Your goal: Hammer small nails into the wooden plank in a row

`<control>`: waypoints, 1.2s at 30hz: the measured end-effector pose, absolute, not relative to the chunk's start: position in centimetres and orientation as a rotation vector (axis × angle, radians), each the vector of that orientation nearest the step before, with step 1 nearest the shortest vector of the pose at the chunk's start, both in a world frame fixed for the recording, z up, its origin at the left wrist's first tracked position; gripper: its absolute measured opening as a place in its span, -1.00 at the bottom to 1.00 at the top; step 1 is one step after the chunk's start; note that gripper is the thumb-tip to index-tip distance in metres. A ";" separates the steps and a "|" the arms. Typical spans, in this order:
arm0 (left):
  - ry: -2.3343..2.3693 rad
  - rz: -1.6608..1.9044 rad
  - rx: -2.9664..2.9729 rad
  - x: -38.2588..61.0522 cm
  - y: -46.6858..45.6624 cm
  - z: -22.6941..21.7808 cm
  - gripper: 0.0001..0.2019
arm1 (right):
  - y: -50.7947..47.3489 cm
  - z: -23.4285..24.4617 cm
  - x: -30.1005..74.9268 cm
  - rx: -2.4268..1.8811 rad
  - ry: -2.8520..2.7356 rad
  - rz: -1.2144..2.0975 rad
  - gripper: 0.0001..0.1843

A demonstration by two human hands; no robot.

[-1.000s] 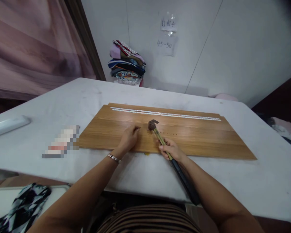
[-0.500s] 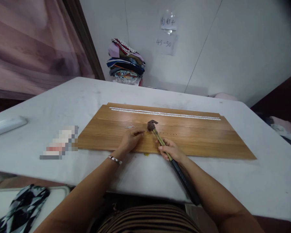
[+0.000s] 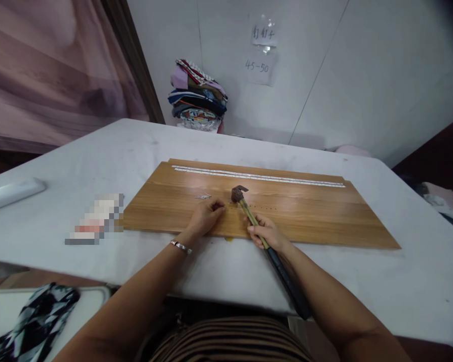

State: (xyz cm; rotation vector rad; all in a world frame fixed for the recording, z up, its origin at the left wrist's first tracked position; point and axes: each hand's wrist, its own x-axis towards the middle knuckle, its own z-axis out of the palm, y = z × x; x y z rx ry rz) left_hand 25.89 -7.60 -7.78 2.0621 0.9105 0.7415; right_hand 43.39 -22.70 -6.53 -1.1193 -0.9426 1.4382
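Observation:
My right hand (image 3: pixel 266 232) is wrapped around the shaft of a claw hammer (image 3: pixel 253 219), just above its black grip. The hammer's rusty head (image 3: pixel 238 193) is over the middle of a brown wooden board (image 3: pixel 317 216). To the left of the head, my left hand (image 3: pixel 204 216) rests at the board, thumb and fingers curled together; whatever is between them is too small to make out. A small pile of nails (image 3: pixel 203 196) lies on the board just beyond that hand. A row of small dark dots (image 3: pixel 266 207) runs rightward from the hammer head.
Two white strips (image 3: pixel 256 177) run along the board's far side. The board lies on a white-covered table (image 3: pixel 143 266). A pixelated object (image 3: pixel 96 218) is at its left, with a white roll (image 3: pixel 15 193) farther left. Folded cloths (image 3: pixel 198 98) are stacked by the wall.
My left fingertips have drawn back slightly from beside the hammer head and curled in more. The hammer stays nearly in place in my right hand. The view has shifted a little.

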 end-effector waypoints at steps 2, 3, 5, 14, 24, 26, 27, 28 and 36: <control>0.887 0.745 2.089 25.9 -7.7 -7.8 -0.85 | -22.7 -6.5 43.4 -1.106 -0.939 1.443 -0.63; 0.884 0.753 2.096 25.9 -7.7 -7.8 -0.86 | -22.7 -6.5 43.4 -1.097 -0.936 1.446 -0.63; 0.898 0.768 2.092 25.9 -7.8 -7.8 -0.86 | -22.7 -6.5 43.5 -1.092 -0.930 1.446 -0.63; 0.934 0.769 2.141 25.7 -7.9 -7.5 -0.84 | -22.6 -6.9 43.5 -1.082 -0.945 1.448 -0.64; 0.846 0.741 2.379 26.0 -8.2 -7.3 -0.72 | -22.6 -6.7 43.4 -1.081 -0.933 1.454 -0.62; 0.840 0.743 2.358 26.1 -8.2 -7.4 -0.69 | -22.6 -6.5 43.4 -1.078 -0.929 1.455 -0.62; 0.842 0.749 2.349 26.1 -8.2 -7.4 -0.69 | -22.6 -6.4 43.4 -1.076 -0.925 1.456 -0.62; 0.847 0.754 2.339 26.1 -8.1 -7.5 -0.70 | -22.6 -6.3 43.3 -1.076 -0.923 1.460 -0.62; 0.848 0.731 2.316 25.9 -8.1 -7.3 -0.89 | -22.4 -6.6 43.3 -1.078 -0.948 1.435 -0.62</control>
